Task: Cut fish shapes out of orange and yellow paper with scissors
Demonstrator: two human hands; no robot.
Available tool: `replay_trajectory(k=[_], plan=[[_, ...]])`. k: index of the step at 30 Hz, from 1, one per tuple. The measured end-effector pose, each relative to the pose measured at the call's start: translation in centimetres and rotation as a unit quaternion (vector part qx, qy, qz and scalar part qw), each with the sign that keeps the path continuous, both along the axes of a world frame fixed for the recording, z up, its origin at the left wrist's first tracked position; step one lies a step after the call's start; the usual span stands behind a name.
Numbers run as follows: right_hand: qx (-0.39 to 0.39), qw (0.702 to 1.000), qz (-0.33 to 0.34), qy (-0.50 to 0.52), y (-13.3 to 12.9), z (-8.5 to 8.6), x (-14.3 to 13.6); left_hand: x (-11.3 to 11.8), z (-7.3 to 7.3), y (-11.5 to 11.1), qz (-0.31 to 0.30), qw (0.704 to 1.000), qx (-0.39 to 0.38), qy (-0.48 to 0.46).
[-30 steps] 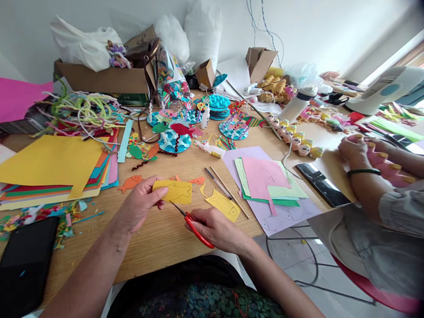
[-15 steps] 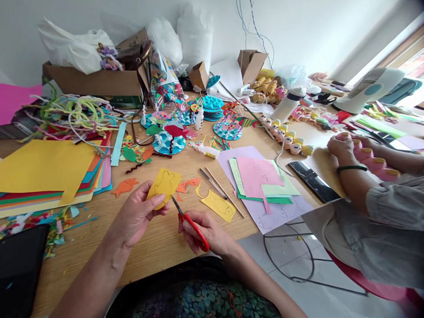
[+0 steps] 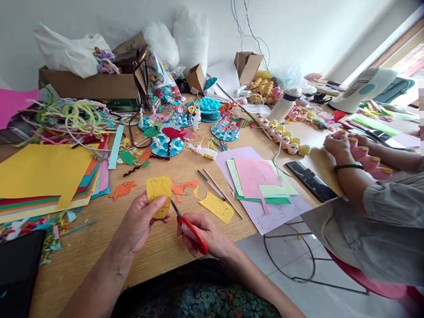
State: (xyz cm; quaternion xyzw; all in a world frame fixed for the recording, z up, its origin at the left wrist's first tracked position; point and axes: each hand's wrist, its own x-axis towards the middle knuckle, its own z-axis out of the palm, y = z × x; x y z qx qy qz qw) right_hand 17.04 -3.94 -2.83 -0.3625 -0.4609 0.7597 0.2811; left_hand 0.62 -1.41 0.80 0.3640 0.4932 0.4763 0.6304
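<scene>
Between the thumb and fingers of my left hand (image 3: 143, 217) is a small piece of yellow paper (image 3: 159, 187) with a fish outline drawn on it. My right hand (image 3: 199, 232) grips red-handled scissors (image 3: 193, 235), their tips close to the paper's right edge. Whether the blades touch the paper I cannot tell. Behind my hands lie orange paper scraps (image 3: 184, 186) and another yellow piece with a fish drawing (image 3: 217, 207). A cut-out orange fish (image 3: 123, 189) rests left of them on the table.
Coloured paper sheets (image 3: 37, 169) are stacked at left, by a dark tablet-like device (image 3: 16, 275). A pen (image 3: 211, 185) and a thin stick (image 3: 223, 192) lie beside pastel sheets (image 3: 257, 176). At right, a co-worker's hands (image 3: 341, 146) hold a pink scalloped item near a black phone (image 3: 311, 180).
My left hand has turned the yellow paper more upright and shifted it slightly left and down. The scissors stay in my right hand, almost in the same place.
</scene>
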Motion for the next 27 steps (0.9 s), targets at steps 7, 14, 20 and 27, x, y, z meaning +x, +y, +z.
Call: replay_trajectory(k=[7,14,20,27], plan=[[0.01,1.0,0.003,-0.005,0.16,-0.36,0.0,0.52,0.05,0.1,0.066,0.997,0.021,0.037],[0.015,1.0,0.0,-0.004,0.09,0.0,-0.13,0.91,-0.13,-0.01,0.065,0.997,0.02,0.032],[0.011,1.0,-0.014,-0.001,0.08,0.09,-0.2,0.67,-0.61,-0.17,0.075,0.997,0.019,0.0],[0.009,1.0,-0.011,0.003,0.15,-0.1,-0.3,0.81,-0.52,-0.4,0.065,0.998,0.01,0.0]])
